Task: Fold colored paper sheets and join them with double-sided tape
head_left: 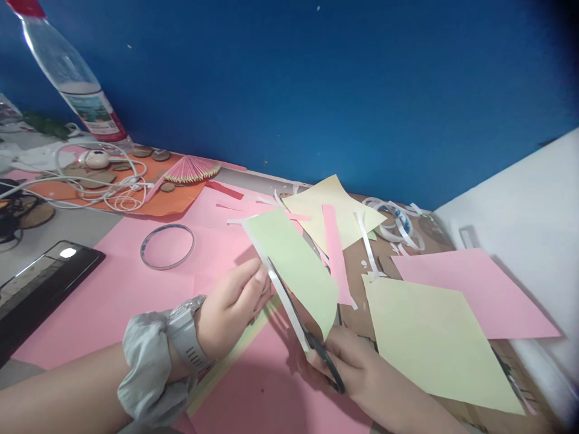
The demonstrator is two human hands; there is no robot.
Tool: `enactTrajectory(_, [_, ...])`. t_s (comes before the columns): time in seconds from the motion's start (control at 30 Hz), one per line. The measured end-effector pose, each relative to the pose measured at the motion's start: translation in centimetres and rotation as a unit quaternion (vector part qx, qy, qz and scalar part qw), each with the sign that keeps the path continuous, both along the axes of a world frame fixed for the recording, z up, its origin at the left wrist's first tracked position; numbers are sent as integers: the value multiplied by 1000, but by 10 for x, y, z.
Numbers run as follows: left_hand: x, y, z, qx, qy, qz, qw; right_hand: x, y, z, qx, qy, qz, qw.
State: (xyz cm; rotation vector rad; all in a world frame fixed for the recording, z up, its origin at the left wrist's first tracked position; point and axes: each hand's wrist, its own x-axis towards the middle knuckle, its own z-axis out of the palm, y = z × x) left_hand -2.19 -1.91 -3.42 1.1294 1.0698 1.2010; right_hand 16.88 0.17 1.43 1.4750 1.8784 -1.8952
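Note:
My left hand (239, 295) is closed on the edge of a light green sheet of paper (294, 259), which is held up over the table. A white strip (289, 310) runs along that edge, partly separated from the green. In my right hand (348, 364) is a pair of scissors (323, 358) with dark handles. Their blades lie along the line between the white strip and the green paper, pointing toward my left hand. A watch and a grey scrunchie circle my left wrist. Below lie pink sheets (271, 380).
A tape ring (167, 246) and a black phone (45, 283) lie left. Behind are a folded pink paper fan (192, 172), white cables (122, 187) and a tall bottle (85, 90). Yellow-green (434, 337) and pink sheets (479, 289) lie right, near a white wall.

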Motion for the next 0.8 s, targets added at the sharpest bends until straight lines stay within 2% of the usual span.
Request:
enactTrajectory(0.17, [-1,1,1,12,4,-6,1000,0,6,5,-14,42,61,997])
enactTrajectory(0.47, [-3,2,1,-7,54,-2,999,-3,5,14,-2,5,51,999])
enactTrajectory(0.6, [-4,-1,3,-6,53,20,998,2,3,6,32,37,74,996])
enactTrajectory(0.67, [-4,-1,5,23,58,44,997,4,1,-1,68,41,74,994])
enactTrajectory(0.8, [-4,1,8,116,104,161,975,6,1,-4,72,76,76,992])
